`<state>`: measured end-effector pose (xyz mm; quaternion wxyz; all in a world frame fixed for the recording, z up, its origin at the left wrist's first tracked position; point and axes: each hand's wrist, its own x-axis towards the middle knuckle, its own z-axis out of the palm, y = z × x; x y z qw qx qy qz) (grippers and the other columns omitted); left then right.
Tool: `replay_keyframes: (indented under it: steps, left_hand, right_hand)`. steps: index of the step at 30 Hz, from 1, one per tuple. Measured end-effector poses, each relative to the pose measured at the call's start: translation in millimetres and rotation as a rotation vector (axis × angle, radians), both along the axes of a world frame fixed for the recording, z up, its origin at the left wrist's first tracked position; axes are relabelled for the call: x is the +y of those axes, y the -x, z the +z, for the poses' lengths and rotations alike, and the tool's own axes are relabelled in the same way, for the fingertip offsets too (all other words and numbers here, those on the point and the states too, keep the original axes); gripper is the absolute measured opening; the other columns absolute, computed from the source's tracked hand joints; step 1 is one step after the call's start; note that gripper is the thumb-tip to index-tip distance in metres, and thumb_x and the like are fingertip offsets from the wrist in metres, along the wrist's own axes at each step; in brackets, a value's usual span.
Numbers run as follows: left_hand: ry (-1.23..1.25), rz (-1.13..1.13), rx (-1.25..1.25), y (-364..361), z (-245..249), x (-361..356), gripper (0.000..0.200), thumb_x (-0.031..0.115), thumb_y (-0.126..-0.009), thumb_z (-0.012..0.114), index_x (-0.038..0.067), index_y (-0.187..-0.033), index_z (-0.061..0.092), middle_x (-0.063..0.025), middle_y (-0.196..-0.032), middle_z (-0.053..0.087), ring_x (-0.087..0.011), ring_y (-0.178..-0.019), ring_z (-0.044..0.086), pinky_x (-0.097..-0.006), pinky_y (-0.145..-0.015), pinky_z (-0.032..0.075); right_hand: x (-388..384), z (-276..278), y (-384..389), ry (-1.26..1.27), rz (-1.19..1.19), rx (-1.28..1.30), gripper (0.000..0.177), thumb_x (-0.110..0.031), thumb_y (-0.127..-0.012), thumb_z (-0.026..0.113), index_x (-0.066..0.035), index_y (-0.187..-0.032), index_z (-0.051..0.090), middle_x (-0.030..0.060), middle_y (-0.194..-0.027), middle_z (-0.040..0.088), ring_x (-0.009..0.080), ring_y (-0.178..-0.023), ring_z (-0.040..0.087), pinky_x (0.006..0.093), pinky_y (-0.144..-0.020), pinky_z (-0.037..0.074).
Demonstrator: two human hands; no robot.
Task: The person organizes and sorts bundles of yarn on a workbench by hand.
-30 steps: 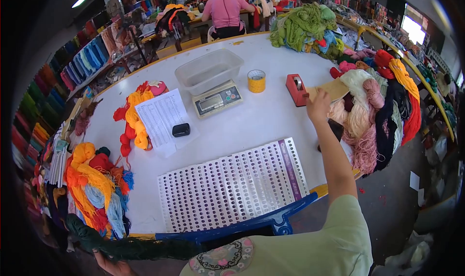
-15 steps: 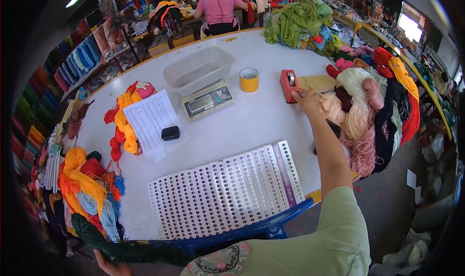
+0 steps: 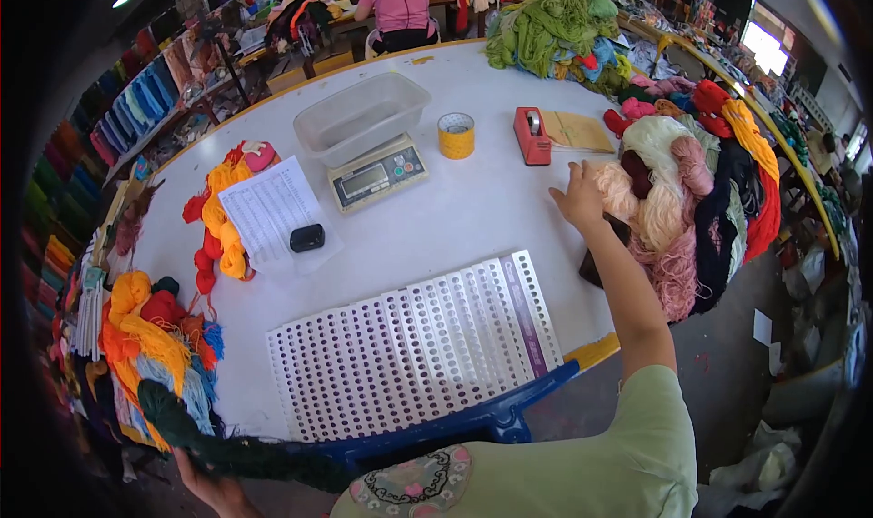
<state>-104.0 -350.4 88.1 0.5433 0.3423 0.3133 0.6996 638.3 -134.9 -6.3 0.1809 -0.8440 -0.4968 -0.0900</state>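
Over the right side of the white table [image 3: 509,209], my right hand [image 3: 579,198] is open, its fingers apart and nothing held. Its fingertips are close to a peach yarn hank [image 3: 612,186] at the pile's edge. Beyond the fingers stands a red tape dispenser [image 3: 532,138], beside a tan envelope [image 3: 577,132]. A dark phone-like object [image 3: 596,265] lies partly under my right forearm. At the lower left, my left hand [image 3: 207,486] grips a long dark green yarn skein [image 3: 245,456], which hides some of its fingers.
A perforated sample card stack [image 3: 409,345] lies at the near edge, above a blue chair back [image 3: 496,418]. A digital scale [image 3: 377,177] carries a clear plastic bin [image 3: 364,118]. A yellow tape roll [image 3: 456,136], printed sheets [image 3: 277,213] and yarn piles stand around. A person [image 3: 400,9] sits beyond.
My right hand has come away from the tape dispenser and envelope, nearer to me, and its fingers have spread. The left hand keeps the green skein. The view has shifted slightly.
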Motion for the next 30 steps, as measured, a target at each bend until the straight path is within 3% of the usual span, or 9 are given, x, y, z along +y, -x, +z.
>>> replay_keyframes:
  steps: [7, 9, 12, 15, 18, 22, 24, 27, 30]
  left_hand:
    - [0.069, 0.105, 0.028, -14.7, -6.1, -7.6, 0.042, 0.022, -0.097, 0.048, 0.004, -0.134, 0.046, -0.0086, -0.124, 0.060, -0.0164, -0.101, 0.061, -0.0258, -0.079, 0.051]
    - [0.133, 0.410, -0.017, -39.6, 1.9, -6.1, 0.030, 0.025, -0.098, 0.051, 0.006, -0.120, 0.057, -0.0028, -0.094, 0.066, -0.0096, -0.071, 0.058, -0.0229, -0.059, 0.046]
    - [0.139, 0.329, 0.242, -63.3, 34.7, -13.4, 0.064, 0.030, -0.086, 0.063, 0.000, -0.139, 0.043, -0.0173, -0.140, 0.047, -0.0353, -0.126, 0.046, -0.0490, -0.106, 0.037]
    - [0.238, 0.472, 0.182, -65.2, 35.8, -10.5, 0.064, 0.029, -0.086, 0.063, 0.000, -0.139, 0.043, -0.0168, -0.139, 0.048, -0.0351, -0.126, 0.046, -0.0491, -0.106, 0.036]
    - [0.291, 0.464, 0.076, -39.7, 15.6, -4.6, 0.042, 0.029, -0.097, 0.051, 0.008, -0.133, 0.049, -0.0052, -0.119, 0.062, -0.0133, -0.090, 0.062, -0.0285, -0.075, 0.051]
    - [0.305, 0.507, 0.180, -51.5, 27.2, 5.9, 0.063, 0.029, -0.086, 0.062, 0.000, -0.139, 0.043, -0.0171, -0.139, 0.048, -0.0348, -0.125, 0.046, -0.0489, -0.102, 0.041]
    - [0.250, 0.480, 0.166, -51.2, 26.2, 7.9, 0.058, 0.027, -0.089, 0.060, -0.001, -0.138, 0.045, -0.0187, -0.137, 0.049, -0.0337, -0.123, 0.049, -0.0461, -0.098, 0.044]
    - [0.274, 0.517, 0.160, -21.9, 0.9, 0.9, 0.044, 0.030, -0.097, 0.051, 0.010, -0.136, 0.047, -0.0043, -0.119, 0.061, -0.0141, -0.092, 0.061, -0.0301, -0.079, 0.050]
    - [0.268, 0.468, 0.152, -5.5, -9.7, -7.2, 0.045, 0.030, -0.096, 0.051, 0.010, -0.137, 0.046, -0.0042, -0.118, 0.061, -0.0144, -0.095, 0.061, -0.0303, -0.082, 0.050]
  right_hand:
    - [44.5, 5.9, 5.7, -0.129, -0.032, 0.182, 0.074, -0.036, -0.075, 0.077, -0.001, -0.129, 0.043, 0.0182, -0.131, 0.047, 0.0368, -0.116, 0.051, 0.0457, -0.095, 0.045]
    - [69.0, 10.1, 9.2, -0.140, -0.056, 0.185, 0.075, -0.037, -0.073, 0.078, -0.001, -0.128, 0.043, 0.0169, -0.129, 0.048, 0.0362, -0.117, 0.050, 0.0462, -0.095, 0.046]
    - [100.8, 20.5, 22.8, -0.046, -0.092, 0.046, 0.073, -0.035, -0.076, 0.075, -0.007, -0.134, 0.040, 0.0156, -0.127, 0.049, 0.0361, -0.117, 0.050, 0.0472, -0.093, 0.047]
    - [130.2, 2.2, 9.4, 0.042, -0.048, -0.081, 0.059, -0.028, -0.086, 0.064, -0.018, -0.139, 0.039, 0.0150, -0.126, 0.049, 0.0355, -0.117, 0.050, 0.0475, -0.091, 0.048]
    - [146.6, -2.8, -10.9, 0.074, -0.178, -0.050, 0.052, -0.020, -0.093, 0.050, -0.028, -0.143, 0.038, 0.0155, -0.128, 0.048, 0.0373, -0.117, 0.050, 0.0454, -0.090, 0.049]
    - [150.8, -13.5, -69.4, 0.072, -0.346, -0.037, 0.052, -0.018, -0.095, 0.045, -0.033, -0.144, 0.037, 0.0150, -0.128, 0.048, 0.0355, -0.115, 0.050, 0.0444, -0.088, 0.051]
    - [137.2, -15.9, -81.3, 0.037, -0.421, -0.114, 0.053, -0.019, -0.095, 0.046, -0.033, -0.145, 0.035, 0.0168, -0.130, 0.045, 0.0357, -0.116, 0.050, 0.0475, -0.090, 0.050]
    - [115.6, 10.0, -70.1, 0.078, -0.541, 0.029, 0.052, -0.020, -0.091, 0.050, -0.022, -0.142, 0.039, 0.0194, -0.128, 0.045, 0.0393, -0.114, 0.050, 0.0469, -0.094, 0.048]
    - [113.5, 6.0, -72.6, 0.111, -0.543, -0.034, 0.056, -0.023, -0.091, 0.052, -0.021, -0.144, 0.034, 0.0192, -0.129, 0.042, 0.0387, -0.119, 0.046, 0.0484, -0.093, 0.048]
